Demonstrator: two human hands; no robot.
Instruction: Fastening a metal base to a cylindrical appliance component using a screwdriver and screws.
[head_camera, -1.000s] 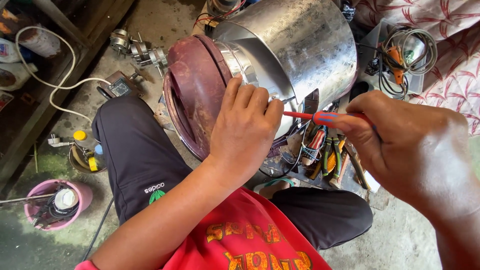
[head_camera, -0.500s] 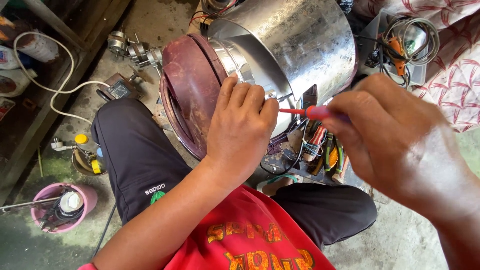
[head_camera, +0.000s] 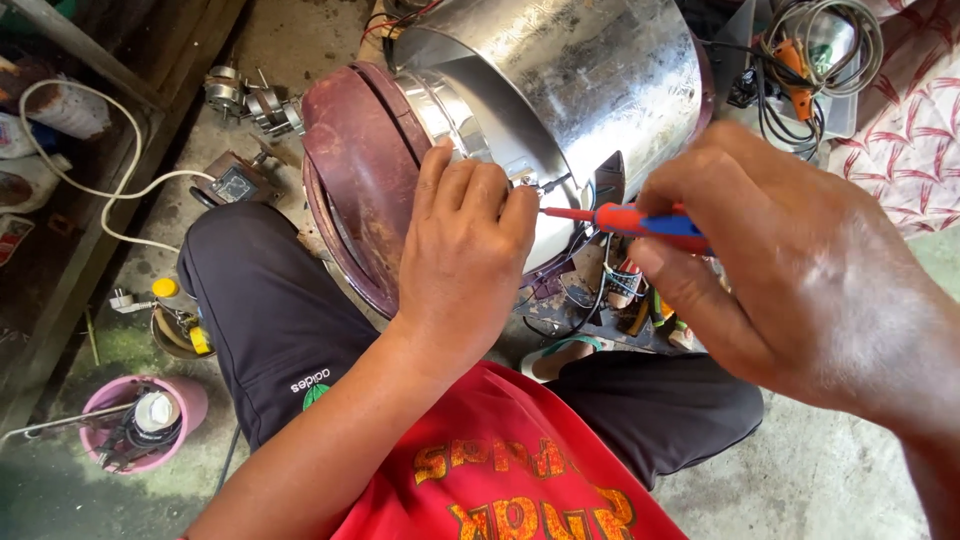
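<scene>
Beside the pink tub (head_camera: 140, 420), left hand (head_camera: 465, 265) grips the steel drum (head_camera: 570, 90) (rim hidden); right hand (head_camera: 790, 270) pinches a screwdriver (head_camera: 625, 219).

Repair workshop: concrete floor (head_camera: 800, 480), loose motors (head_camera: 250, 100), coiled cables (head_camera: 810, 50), scattered tools (head_camera: 640, 310).

Landmark: pink bucket (head_camera: 140, 420), on the concrete floor (head_camera: 830, 480) at lower left, holding tools and a roll of tape.
White cable (head_camera: 95, 190): well above the bucket, looping over the floor to a white plug (head_camera: 122, 300).
Yellow-capped tin (head_camera: 175, 320): just above the bucket.
Small motors (head_camera: 250, 100): far above the bucket.
Coiled wires (head_camera: 815, 50): far to the bucket's upper right.
Patterned cloth (head_camera: 915, 130): far right of the bucket.
</scene>
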